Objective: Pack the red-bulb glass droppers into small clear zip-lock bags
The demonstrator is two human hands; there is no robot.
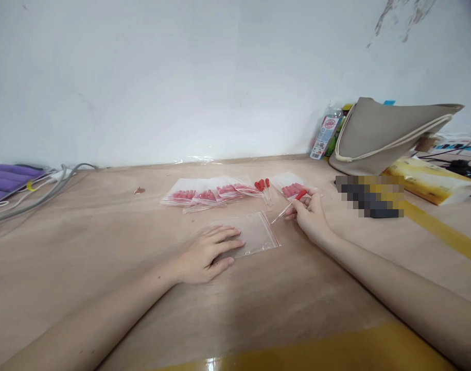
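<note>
While the empty zip bag is lying flat near the table's middle, my left hand is pressing it, fingers spread open, and my right hand is pinching a red-capped dropper just right of it; filled bags are lying farther off.

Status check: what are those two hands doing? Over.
Left hand flat on empty clear zip bag. Right hand pinching red-bulbed clear plastic dropper. Nothing between them.

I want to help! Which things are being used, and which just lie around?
In use: clear red-bulbed dropper in right hand; empty clear zip bag under left hand; filled bags.
Lying about: grey fabric tote; yellow tissue pack; grey cables.
</note>
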